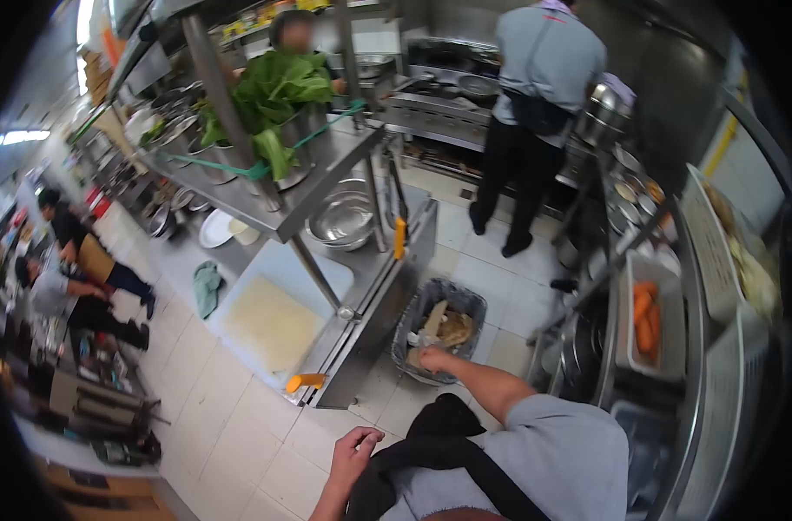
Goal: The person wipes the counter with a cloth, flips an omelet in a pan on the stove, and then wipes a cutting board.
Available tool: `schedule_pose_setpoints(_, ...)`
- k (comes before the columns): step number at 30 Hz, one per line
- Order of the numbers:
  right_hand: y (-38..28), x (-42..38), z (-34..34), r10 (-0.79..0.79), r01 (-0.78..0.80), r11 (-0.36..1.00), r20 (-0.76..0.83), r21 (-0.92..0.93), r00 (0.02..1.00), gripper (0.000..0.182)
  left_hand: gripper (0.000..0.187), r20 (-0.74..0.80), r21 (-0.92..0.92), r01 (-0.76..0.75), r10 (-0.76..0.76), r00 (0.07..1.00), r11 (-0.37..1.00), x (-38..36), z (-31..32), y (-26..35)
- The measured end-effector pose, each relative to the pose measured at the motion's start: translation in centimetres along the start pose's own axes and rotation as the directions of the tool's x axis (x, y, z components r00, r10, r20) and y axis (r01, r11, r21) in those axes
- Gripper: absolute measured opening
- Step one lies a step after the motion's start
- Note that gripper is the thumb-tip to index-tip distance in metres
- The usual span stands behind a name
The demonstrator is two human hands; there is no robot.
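Note:
My right hand (pixel 432 358) reaches over the near rim of a bin (pixel 405 323) lined with a dark bag. Its fingers look closed, and what they hold, if anything, cannot be made out. Brown scraps like cardboard or paper (pixel 454 328) lie inside the bin beyond the fingers. Low in front of my body, my left hand (pixel 353 451) hangs above the floor with loosely bent fingers and nothing visible in it. The nearest thing to it is the counter corner, where a yellow-orange handle (pixel 305 381) sticks out beside a white cutting board (pixel 240 323).
Left of the bin stands a steel counter (pixel 361 323) with a shelf (pixel 313 200) bearing leafy greens (pixel 279 87). A rack with a tub of carrots (pixel 645 319) runs along my right. One person (pixel 548 78) stands at the stove; others are farther off.

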State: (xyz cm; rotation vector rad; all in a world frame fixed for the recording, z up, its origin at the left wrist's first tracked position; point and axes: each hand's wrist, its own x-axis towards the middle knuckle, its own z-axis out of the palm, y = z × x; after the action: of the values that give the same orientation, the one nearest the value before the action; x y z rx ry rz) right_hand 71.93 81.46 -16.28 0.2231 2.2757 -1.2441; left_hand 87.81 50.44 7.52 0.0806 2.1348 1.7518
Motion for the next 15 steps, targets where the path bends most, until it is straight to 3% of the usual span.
schedule_pose_setpoints(2, 3.7, -3.9, 2.1, -0.123, 0.143, 0.977, 0.13, -0.156, 0.984, 0.025, 0.019, 0.16, 0.117, -0.098, 0.079, 0.984, 0.988, 0.5, -1.5, 0.9)
schedule_pose_setpoints(4, 10.1, -7.8, 5.4, 0.042, 0.042, 0.897, 0.18, -0.439, 0.983, 0.031, 0.019, 0.237, 0.137, -0.127, 0.092, 0.967, 0.982, 1.7, -2.2, 1.1)
schedule_pose_setpoints(5, 13.8, -10.4, 7.0, 0.083, 0.082, 0.77, 0.227, -0.633, 0.97, 0.035, 0.019, 0.277, 0.153, -0.138, 0.092, 0.957, 0.978, 1.9, -2.7, 0.5)
schedule_pose_setpoints(7, 19.0, -16.2, 8.5, 0.442, -0.217, 0.724, 0.198, -0.654, 0.875, 0.032, 0.019, 0.323, 0.085, -0.092, 0.06, 0.944, 0.992, 2.9, -3.8, -0.9)
schedule_pose_setpoints(9, 21.7, -21.1, 8.6, 0.618, -0.375, 0.664, 0.193, -0.646, 0.762, 0.028, 0.019, 0.353, -0.021, -0.045, 0.05, 0.934, 0.999, 4.9, -4.4, -0.8)
schedule_pose_setpoints(11, 22.4, -22.8, 9.0, 0.638, -0.394, 0.669, 0.216, -0.63, 0.739, 0.025, 0.019, 0.362, 0.13, -0.106, 0.053, 0.931, 0.986, 5.3, -7.6, 0.4)
schedule_pose_setpoints(12, 22.1, -21.9, 8.7, 0.61, -0.363, 0.689, 0.231, -0.628, 0.758, 0.024, 0.019, 0.325, 0.194, -0.267, 0.196, 0.925, 0.944, 5.7, -9.2, 0.5)
schedule_pose_setpoints(13, 21.4, -20.5, 9.0, 0.568, -0.302, 0.706, 0.256, -0.641, 0.782, 0.024, 0.019, 0.271, 0.202, -0.231, 0.173, 0.947, 0.952, 5.9, -11.2, 0.8)
schedule_pose_setpoints(15, 19.2, -15.9, 8.9, 0.436, -0.069, 0.709, 0.358, -0.702, 0.826, 0.025, 0.018, 0.209, 0.327, -0.348, 0.292, 0.933, 0.879, 5.7, -14.0, 1.6)
